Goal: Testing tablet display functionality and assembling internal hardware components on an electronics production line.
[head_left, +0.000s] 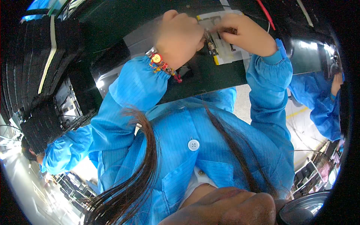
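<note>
A flat, light-coloured panel (227,53) with yellow edge strips and small dark and metallic parts lies on the dark green work surface (198,78). It looks like an electronic assembly, but its exact kind is unclear. My left hand (180,37), with a colourful beaded bracelet at the wrist, is curled over the panel's left edge. Its fingers are closed and slightly blurred, hiding whatever is in them. From the right, my right hand (249,35) reaches over the panel's upper part. Thumb and fingers are bent together there, their tips blurred, and I cannot make out what they pinch.
Tall stacks of black trays (26,67) stand at the left, a pale strip across them. A red pen-like stick (266,15) lies at the far right. Other people's blue sleeves show at the right (318,101) and lower left (67,150).
</note>
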Motion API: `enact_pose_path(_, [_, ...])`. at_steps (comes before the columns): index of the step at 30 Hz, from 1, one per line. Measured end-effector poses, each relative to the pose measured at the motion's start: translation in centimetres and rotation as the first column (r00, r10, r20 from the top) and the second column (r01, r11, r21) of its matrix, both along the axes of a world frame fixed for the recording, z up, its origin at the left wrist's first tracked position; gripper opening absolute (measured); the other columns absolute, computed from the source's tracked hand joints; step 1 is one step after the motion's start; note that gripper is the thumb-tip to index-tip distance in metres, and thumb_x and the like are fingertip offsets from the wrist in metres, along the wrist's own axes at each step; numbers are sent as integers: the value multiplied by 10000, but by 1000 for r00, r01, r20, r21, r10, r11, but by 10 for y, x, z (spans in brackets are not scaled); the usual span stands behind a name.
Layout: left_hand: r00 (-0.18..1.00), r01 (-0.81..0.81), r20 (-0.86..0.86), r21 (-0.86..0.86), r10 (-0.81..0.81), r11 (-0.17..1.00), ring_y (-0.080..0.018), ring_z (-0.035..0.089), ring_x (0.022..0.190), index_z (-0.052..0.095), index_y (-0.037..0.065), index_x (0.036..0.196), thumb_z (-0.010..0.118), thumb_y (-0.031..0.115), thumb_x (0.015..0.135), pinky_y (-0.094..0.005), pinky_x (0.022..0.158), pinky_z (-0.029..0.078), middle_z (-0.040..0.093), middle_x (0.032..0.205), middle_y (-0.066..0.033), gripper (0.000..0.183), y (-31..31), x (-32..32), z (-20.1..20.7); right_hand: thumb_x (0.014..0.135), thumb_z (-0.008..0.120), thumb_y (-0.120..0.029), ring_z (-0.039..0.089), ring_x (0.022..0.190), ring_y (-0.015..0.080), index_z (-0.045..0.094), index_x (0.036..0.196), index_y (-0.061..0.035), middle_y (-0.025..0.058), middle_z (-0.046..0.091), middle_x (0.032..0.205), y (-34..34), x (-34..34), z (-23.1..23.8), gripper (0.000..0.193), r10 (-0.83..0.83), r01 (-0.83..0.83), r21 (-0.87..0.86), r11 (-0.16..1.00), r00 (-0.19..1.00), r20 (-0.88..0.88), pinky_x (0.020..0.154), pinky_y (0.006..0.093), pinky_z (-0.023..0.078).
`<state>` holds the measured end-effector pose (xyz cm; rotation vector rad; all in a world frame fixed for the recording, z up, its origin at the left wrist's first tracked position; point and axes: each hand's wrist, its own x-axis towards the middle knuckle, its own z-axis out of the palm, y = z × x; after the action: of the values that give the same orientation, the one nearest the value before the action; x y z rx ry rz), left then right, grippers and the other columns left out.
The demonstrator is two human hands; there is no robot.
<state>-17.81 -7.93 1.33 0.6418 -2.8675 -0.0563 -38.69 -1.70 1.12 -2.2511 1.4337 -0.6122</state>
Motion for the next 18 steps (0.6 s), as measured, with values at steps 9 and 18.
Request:
enact_pose_path(9, [995, 42, -94, -22, -44, 999, -212, 568, 832, 654, 110, 776, 706, 256, 654, -386, 842, 380, 596, 762, -27, 197, -1, -1, -7, 758, 561, -135, 583, 860, 316, 640, 988, -40, 161, 606, 927, 1, 2, 4, 262, -16, 16, 56, 998, 1000, -2, 773, 379, 474])
enact_pose_path(18, [996, 37, -76, -26, -39, 999, -216, 574, 830, 658, 106, 778, 712, 262, 640, -384, 837, 389, 603, 770, -27, 214, -1, -2, -6, 736, 519, -46, 533, 843, 290, 632, 1023, -15, 152, 530, 886, 4, 0, 5, 310, 103, -96, 114, 989, 993, -60, 756, 355, 435])
